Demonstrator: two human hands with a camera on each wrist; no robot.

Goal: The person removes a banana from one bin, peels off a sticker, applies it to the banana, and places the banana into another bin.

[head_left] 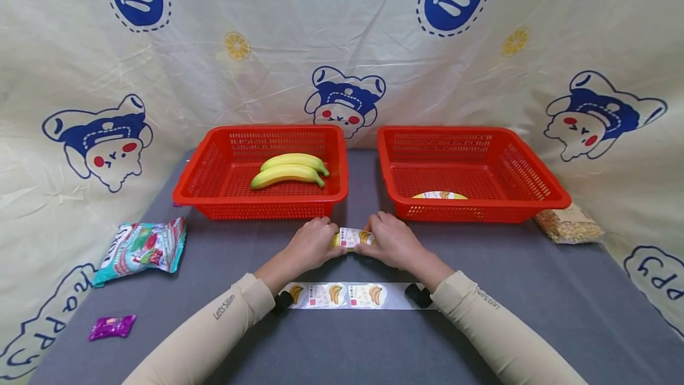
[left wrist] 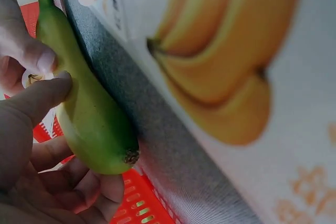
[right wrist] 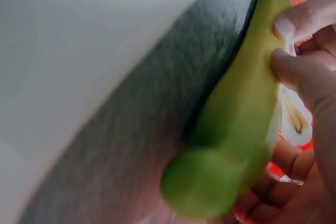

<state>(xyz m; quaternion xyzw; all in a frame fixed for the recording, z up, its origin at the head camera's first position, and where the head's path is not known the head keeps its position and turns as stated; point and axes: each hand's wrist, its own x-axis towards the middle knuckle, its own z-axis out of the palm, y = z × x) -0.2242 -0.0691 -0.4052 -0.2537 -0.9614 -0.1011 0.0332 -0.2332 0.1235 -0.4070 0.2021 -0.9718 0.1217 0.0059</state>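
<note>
Between both hands, just in front of the two baskets, is a yellow-green banana point(left wrist: 97, 108) with a white banana-picture sticker point(head_left: 350, 236) on it. My left hand point(head_left: 312, 243) grips one end, thumb on the near side and fingers behind and below. At the other end my right hand point(head_left: 396, 241) holds it the same way, and the two thumb tips sit close together at the middle of the fruit. Under the wrists, a backing strip point(head_left: 395, 297) lies flat on the table with more banana stickers on it.
The left red basket point(head_left: 262, 210) holds two bananas point(head_left: 288, 174). In the right red basket point(head_left: 475, 212) lies a stickered banana point(head_left: 440, 195). A turquoise snack bag point(head_left: 144, 248) and a purple packet point(head_left: 112, 327) lie at left, a bag of grains point(head_left: 572, 226) at right.
</note>
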